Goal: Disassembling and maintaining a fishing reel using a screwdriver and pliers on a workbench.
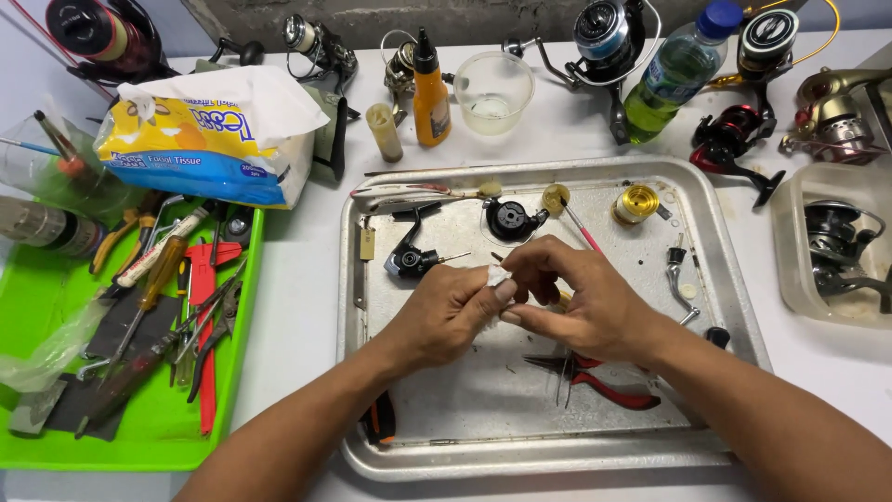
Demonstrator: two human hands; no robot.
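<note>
My left hand (444, 311) and my right hand (583, 297) meet over the middle of a metal tray (743, 307). Both pinch a small piece of white tissue (498, 275) between the fingertips; whatever it wraps is hidden. On the tray lie a black reel body (412, 258), a black round reel part (512, 219), a gold spool (636, 204), a metal handle piece (675, 279) and red-handled pliers (604, 386) just under my right wrist.
A green tray (37, 316) of screwdrivers and pliers sits at the left, with a tissue pack (200, 139) behind it. Several fishing reels (604, 37), an orange oil bottle (431, 93), a clear cup (494, 91) and a water bottle (674, 70) line the back. A clear tub (836, 246) holds a reel at right.
</note>
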